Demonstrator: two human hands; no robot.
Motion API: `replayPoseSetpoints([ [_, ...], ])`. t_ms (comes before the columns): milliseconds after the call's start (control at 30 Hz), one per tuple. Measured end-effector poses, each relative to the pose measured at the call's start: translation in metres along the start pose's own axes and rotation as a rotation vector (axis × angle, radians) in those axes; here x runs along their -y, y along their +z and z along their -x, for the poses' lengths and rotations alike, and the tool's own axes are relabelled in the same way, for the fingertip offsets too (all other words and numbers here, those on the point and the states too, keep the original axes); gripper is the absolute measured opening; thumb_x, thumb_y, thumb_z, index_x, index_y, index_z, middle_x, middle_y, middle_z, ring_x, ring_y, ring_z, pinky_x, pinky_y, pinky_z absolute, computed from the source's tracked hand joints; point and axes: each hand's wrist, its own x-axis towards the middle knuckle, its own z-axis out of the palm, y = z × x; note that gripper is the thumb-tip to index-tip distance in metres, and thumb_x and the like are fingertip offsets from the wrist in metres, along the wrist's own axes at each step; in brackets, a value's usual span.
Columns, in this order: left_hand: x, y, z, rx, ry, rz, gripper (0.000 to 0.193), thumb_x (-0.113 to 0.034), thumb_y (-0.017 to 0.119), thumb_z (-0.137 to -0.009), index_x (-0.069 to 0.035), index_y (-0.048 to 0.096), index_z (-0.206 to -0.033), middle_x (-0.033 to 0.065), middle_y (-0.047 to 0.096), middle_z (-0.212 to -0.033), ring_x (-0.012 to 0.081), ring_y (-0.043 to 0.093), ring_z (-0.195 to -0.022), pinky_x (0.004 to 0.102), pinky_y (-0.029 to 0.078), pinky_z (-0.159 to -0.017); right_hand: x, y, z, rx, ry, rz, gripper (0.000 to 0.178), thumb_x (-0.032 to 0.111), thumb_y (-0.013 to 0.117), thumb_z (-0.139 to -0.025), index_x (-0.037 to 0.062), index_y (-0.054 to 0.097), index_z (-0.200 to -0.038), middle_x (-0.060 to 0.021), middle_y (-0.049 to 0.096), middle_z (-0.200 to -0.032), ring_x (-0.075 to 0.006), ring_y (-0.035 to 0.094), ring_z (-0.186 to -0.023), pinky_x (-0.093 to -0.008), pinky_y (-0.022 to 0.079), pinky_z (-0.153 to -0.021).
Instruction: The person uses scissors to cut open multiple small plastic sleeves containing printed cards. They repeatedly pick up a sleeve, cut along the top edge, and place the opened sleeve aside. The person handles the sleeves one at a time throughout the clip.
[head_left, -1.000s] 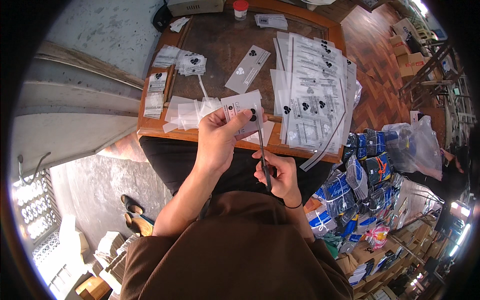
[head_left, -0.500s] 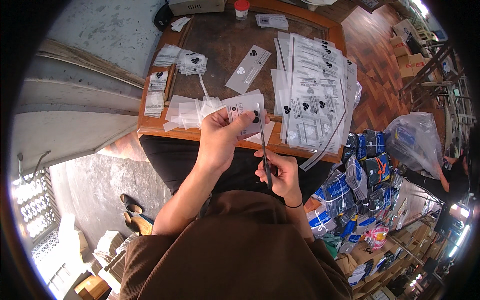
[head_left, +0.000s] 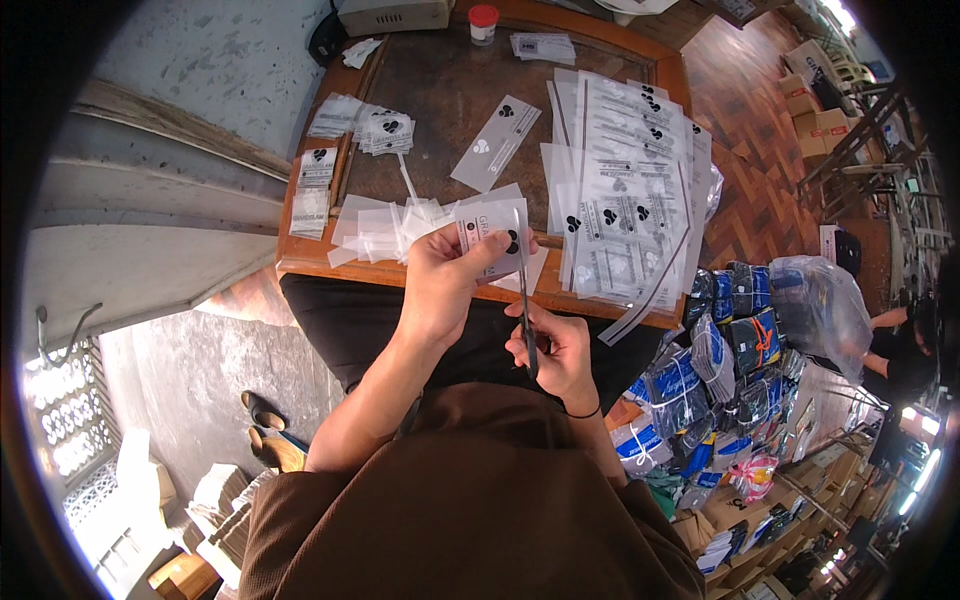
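My left hand (head_left: 440, 285) pinches a translucent plastic piece (head_left: 487, 210) printed with dark marks, thumb on top, just over the table's near edge. The fingers of my right hand (head_left: 562, 352) are in the handles of dark-handled scissors (head_left: 525, 300). Their blades point away from me and lie along the right edge of the held piece. Beyond my left hand, loose translucent offcuts (head_left: 375, 228) are heaped. A longer printed strip (head_left: 497, 143) lies flat farther back. To the right is a layered stack of large printed plastic sheets (head_left: 625, 165).
Small cut pieces are piled at the table's left (head_left: 385, 130). A red-lidded jar (head_left: 483, 25) and a grey box (head_left: 395, 12) stand at the back. Bundled blue and grey packs (head_left: 680, 385) crowd the floor at right, near a clear plastic bag (head_left: 820, 310) handled by another person (head_left: 905, 345).
The scissors have tilted slightly and moved a little left with my right hand. My left hand keeps its grip. At right, the other person's arms have shifted and the clear bag has sagged.
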Motion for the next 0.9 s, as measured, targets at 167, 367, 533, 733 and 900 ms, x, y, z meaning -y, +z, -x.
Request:
replayPoseSetpoints([
  [167, 0.009, -0.004, -0.002, -0.035, 0.025, -0.014, 0.022, -0.007, 0.068, -0.098, 0.006, 0.066, -0.116, 0.0152, 0.074, -0.106, 0.0218, 0.072, -0.098, 0.0359, 0.058, -0.090, -0.001, 0.002, 0.002, -0.018, -0.025, 0.053, 0.039, 0.005, 0.083, -0.083, -0.0019, 0.070, -0.118, -0.0005, 0.063, -0.065, -0.0030, 0.058, -0.055, -0.0204, 0.044, -0.053],
  [367, 0.015, -0.004, -0.005, -0.173, 0.136, -0.105, 0.018, -0.007, 0.072, -0.096, 0.004, 0.070, -0.110, 0.0051, 0.073, -0.094, 0.0093, 0.066, -0.084, 0.0252, 0.052, -0.079, -0.008, 0.005, 0.005, -0.036, -0.013, 0.008, 0.037, 0.004, 0.084, -0.082, -0.0030, 0.069, -0.116, -0.0005, 0.062, -0.064, -0.0035, 0.057, -0.054, -0.0208, 0.043, -0.052],
  [533, 0.012, -0.015, -0.007, -0.180, 0.097, -0.037, 0.011, -0.004, 0.072, -0.096, 0.001, 0.071, -0.105, 0.0047, 0.072, -0.095, 0.0089, 0.065, -0.087, 0.0269, 0.052, -0.079, -0.005, 0.001, 0.007, 0.049, -0.038, 0.023, 0.039, 0.003, 0.084, -0.079, -0.0019, 0.070, -0.115, 0.0001, 0.062, -0.066, -0.0041, 0.054, -0.053, -0.0216, 0.041, -0.052],
  [733, 0.001, -0.011, -0.005, -0.226, 0.120, -0.149, 0.017, -0.006, 0.078, -0.091, 0.003, 0.074, -0.104, 0.0046, 0.073, -0.090, 0.0078, 0.063, -0.080, 0.0229, 0.048, -0.072, -0.016, -0.011, 0.009, 0.130, -0.100, -0.054, 0.041, 0.009, 0.085, -0.075, 0.0012, 0.071, -0.113, 0.0020, 0.062, -0.067, -0.0048, 0.051, -0.053, -0.0214, 0.036, -0.051],
  [900, -0.001, -0.024, -0.004, -0.166, 0.123, -0.193, 0.018, -0.006, 0.080, -0.089, 0.005, 0.074, -0.102, 0.0056, 0.074, -0.093, 0.0079, 0.064, -0.080, 0.0234, 0.049, -0.072, -0.015, -0.019, 0.011, 0.164, -0.069, -0.042, 0.040, 0.010, 0.084, -0.075, 0.0011, 0.071, -0.112, 0.0025, 0.061, -0.067, -0.0044, 0.050, -0.053, -0.0213, 0.036, -0.051],
])
